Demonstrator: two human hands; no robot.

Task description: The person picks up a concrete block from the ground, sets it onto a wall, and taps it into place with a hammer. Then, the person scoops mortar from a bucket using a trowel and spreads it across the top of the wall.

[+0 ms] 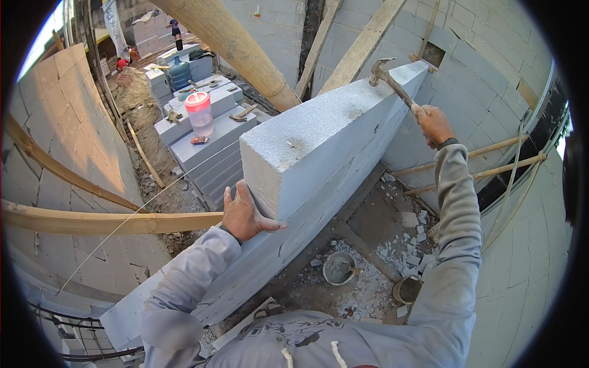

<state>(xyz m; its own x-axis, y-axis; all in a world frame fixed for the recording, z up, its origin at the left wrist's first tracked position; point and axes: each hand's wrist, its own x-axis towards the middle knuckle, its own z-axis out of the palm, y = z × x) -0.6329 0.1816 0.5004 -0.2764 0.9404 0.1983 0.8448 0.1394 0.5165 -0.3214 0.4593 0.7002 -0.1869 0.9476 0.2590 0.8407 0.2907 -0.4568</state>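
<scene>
A pale grey lightweight concrete block (pixel 307 141) lies along the top of a wall (pixel 313 224) made of the same blocks. Against its near end rests my left hand (pixel 242 216), fingers spread and thumb stretched toward the right corner. My right hand (pixel 434 126) is closed round the wooden handle of a claw hammer (pixel 392 83). The hammer's head is at the block's top face toward the far end; whether it touches cannot be made out. Small chipped, dusty spots mark that top face. A thin white string (pixel 153 193) runs taut to the left of the block.
A thick bamboo pole (pixel 227 49) slants beyond the block, and a wooden rail (pixel 110 219) reaches the wall near my left hand. Stacked blocks at left carry a red-lidded container (pixel 199 116), a blue water jug (pixel 178 75) and another hammer (pixel 243 113). A mortar bucket (pixel 338 268) stands among rubble below.
</scene>
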